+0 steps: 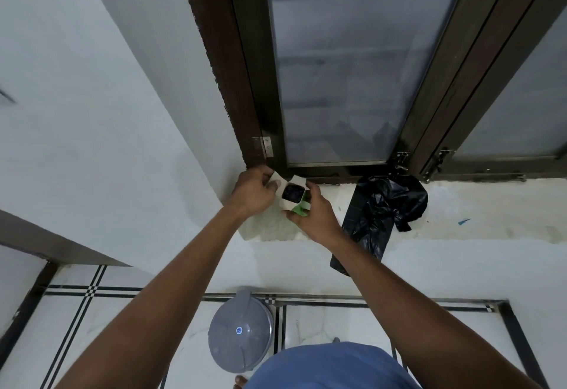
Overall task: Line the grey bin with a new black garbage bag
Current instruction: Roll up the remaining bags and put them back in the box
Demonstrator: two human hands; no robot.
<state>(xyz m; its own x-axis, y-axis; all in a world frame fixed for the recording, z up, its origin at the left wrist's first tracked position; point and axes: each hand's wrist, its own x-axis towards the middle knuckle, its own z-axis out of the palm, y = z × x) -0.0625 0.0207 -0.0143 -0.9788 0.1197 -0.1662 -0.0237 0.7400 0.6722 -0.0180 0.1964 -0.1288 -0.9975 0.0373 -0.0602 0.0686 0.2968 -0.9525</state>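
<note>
On the white window ledge [478, 204], right of both hands, black garbage bag [380, 207] lies loose: crumpled and glossy at its upper end by the window frame [245, 66], flatter folded part draped over the ledge edge and hanging down the wall. Grey bin [240, 328] stands on the tiled floor [101, 321] below, between the forearms, round lid shut, small light dot on the lid. Bin and bag well apart.

Head view, grip: left hand [252, 191] fingers curled, pinching a white flap of the small carton [291, 200] at its top left. Right hand [316, 216] wraps the carton's right and lower side, thumb under the green part, index finger along the top edge. Carton open at the top, dark roll visible inside. Both hands narrow, closed on the carton, held just above the ledge corner. Neither hand touches the bag. Blue shirt [331, 367] at bottom edge.
</note>
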